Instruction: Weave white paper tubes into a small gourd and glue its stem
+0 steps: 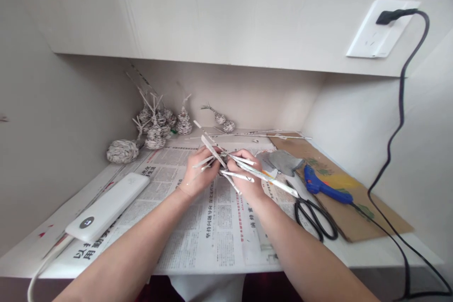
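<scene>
Above the middle of the newspaper-covered table, both my hands are closed around a bundle of rolled paper strips that fan outward in several directions. My left hand grips the bundle from the left, fingers curled in at its centre. From the other side, my right hand pinches it, with strips sticking out over the back of the hand toward the right. The centre where the strips meet is mostly hidden by my fingers. Black-handled scissors lie just right of my right forearm.
Woven paper gourds stand at the back left. A white power bank with a cable lies left on the newspaper. At right, a blue glue gun rests on cardboard, beside a grey cloth. A black cord hangs from the wall socket.
</scene>
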`<state>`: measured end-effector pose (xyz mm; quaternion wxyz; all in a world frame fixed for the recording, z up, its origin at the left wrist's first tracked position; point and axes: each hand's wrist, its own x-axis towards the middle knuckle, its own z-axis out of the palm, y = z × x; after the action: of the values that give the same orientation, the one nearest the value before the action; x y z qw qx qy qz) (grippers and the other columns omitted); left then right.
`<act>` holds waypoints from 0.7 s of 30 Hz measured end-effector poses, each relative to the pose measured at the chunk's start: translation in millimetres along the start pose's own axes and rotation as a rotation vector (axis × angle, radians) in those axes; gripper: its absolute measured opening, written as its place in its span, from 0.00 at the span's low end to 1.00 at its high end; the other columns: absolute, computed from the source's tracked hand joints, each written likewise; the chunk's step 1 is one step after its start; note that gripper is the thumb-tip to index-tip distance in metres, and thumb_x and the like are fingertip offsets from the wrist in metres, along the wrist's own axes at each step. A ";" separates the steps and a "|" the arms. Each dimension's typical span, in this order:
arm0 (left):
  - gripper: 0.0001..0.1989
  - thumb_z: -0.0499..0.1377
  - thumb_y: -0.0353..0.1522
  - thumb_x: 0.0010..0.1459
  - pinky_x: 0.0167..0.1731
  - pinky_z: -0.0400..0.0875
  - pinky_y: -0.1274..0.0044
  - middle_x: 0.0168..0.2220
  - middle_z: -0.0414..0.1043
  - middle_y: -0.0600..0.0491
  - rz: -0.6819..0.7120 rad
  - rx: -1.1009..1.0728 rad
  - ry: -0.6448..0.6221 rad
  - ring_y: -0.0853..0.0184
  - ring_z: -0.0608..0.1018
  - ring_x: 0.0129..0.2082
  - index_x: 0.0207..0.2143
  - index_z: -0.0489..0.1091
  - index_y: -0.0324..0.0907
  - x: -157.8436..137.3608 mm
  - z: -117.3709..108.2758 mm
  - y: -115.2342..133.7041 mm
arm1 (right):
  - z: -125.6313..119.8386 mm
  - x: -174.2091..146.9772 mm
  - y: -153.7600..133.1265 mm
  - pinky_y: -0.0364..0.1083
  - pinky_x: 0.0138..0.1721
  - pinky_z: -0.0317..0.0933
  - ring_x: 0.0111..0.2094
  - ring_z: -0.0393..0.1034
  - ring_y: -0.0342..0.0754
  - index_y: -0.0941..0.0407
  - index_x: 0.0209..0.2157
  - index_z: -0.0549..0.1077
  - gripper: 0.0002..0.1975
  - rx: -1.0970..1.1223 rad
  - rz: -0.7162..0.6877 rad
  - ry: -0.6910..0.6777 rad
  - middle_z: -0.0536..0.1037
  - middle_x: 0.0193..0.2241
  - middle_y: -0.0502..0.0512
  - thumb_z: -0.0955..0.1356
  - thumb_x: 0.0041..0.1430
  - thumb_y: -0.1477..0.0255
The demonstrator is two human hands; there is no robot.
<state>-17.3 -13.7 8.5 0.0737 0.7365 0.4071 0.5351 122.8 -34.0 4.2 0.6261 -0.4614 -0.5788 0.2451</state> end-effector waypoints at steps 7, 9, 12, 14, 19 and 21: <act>0.07 0.58 0.25 0.50 0.39 0.70 0.73 0.32 0.74 0.53 -0.005 0.147 -0.011 0.63 0.76 0.35 0.33 0.69 0.43 -1.5 -1.0 0.7 | 4.6 -4.0 -2.2 0.46 0.38 0.64 0.35 0.71 0.49 0.52 0.26 0.73 0.07 -0.148 -0.241 0.000 0.77 0.32 0.53 0.64 0.49 0.77; 0.08 0.57 0.25 0.53 0.41 0.70 0.73 0.35 0.74 0.52 0.052 0.139 -0.024 0.64 0.76 0.38 0.36 0.70 0.44 -1.7 -0.8 -1.5 | 3.8 -3.4 -2.4 0.46 0.38 0.64 0.34 0.71 0.49 0.52 0.27 0.73 0.06 -0.124 -0.219 -0.006 0.77 0.32 0.52 0.64 0.50 0.76; 0.10 0.58 0.27 0.54 0.41 0.71 0.75 0.37 0.75 0.52 0.063 0.117 -0.047 0.65 0.77 0.38 0.39 0.71 0.44 -2.6 -0.5 -3.0 | 1.5 -2.9 -2.7 0.45 0.35 0.64 0.31 0.70 0.48 0.52 0.25 0.71 0.04 -0.082 -0.161 -0.024 0.77 0.29 0.51 0.65 0.50 0.75; 0.09 0.58 0.25 0.52 0.39 0.71 0.76 0.34 0.75 0.53 0.031 0.106 -0.047 0.65 0.77 0.35 0.35 0.72 0.44 -3.1 -0.8 -2.0 | 0.5 -2.9 -2.3 0.44 0.34 0.63 0.30 0.70 0.47 0.52 0.25 0.71 0.05 -0.091 -0.164 -0.053 0.76 0.28 0.50 0.65 0.50 0.76; 0.06 0.57 0.25 0.50 0.37 0.72 0.75 0.29 0.75 0.53 -0.027 0.088 -0.066 0.64 0.77 0.33 0.29 0.71 0.43 0.5 -4.0 1.4 | -0.8 -1.0 -1.3 0.44 0.33 0.63 0.30 0.71 0.46 0.53 0.25 0.72 0.05 -0.078 -0.140 -0.128 0.78 0.29 0.50 0.65 0.49 0.75; 0.06 0.57 0.27 0.52 0.40 0.72 0.74 0.31 0.77 0.52 -0.003 0.038 -0.094 0.64 0.78 0.36 0.31 0.73 0.43 3.1 -5.1 0.1 | -2.3 1.6 -2.7 0.43 0.29 0.63 0.28 0.71 0.46 0.53 0.26 0.72 0.03 -0.018 -0.022 -0.131 0.77 0.26 0.49 0.66 0.50 0.73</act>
<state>-21.3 -13.4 12.9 0.0792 0.7615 0.4143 0.4921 124.7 -34.5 7.6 0.5852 -0.4436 -0.6258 0.2629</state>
